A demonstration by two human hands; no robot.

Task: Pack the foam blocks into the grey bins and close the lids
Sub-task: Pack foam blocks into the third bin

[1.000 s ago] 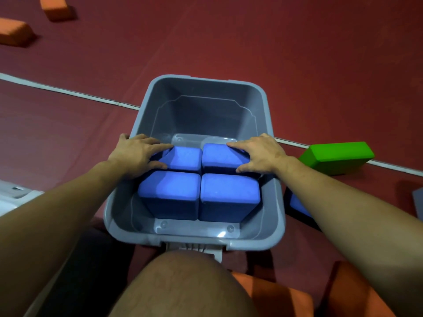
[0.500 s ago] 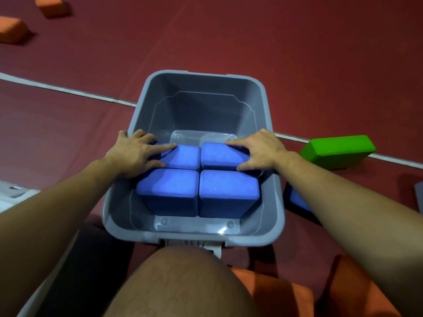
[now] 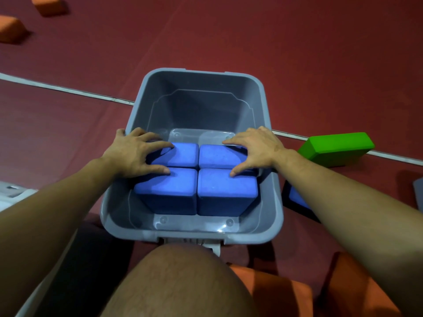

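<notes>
The grey bin [image 3: 199, 106] stands open on the red floor [image 3: 297, 53], directly in front of the person's bare knee [image 3: 180, 282]. No lid is on it. Four blue foam blocks [image 3: 168, 191] sit inside, packed two by two and touching one another, set toward the near end of the bin; the far part of the bin floor is bare.

The left hand [image 3: 135, 152] lies across the bin's left rim with fingers spread and nearly straight, fingertips pressing on the tops of the two left-side blocks. The right hand [image 3: 254, 149] mirrors it over the right rim, fingers spread flat on the two right-side blocks. Neither hand curls round anything; both rest open on the foam.

Outside the bin, a green foam block [image 3: 336, 147] lies on the floor just beyond its right wall, across a white floor line [image 3: 68, 89]. Another blue block [image 3: 297, 197] is partly hidden under the right forearm, beside the bin's right wall. Two orange blocks [image 3: 48, 4] lie well apart near the far-left corner of the floor, and more orange foam [image 3: 274, 291] lies at the near edge by the knee.
</notes>
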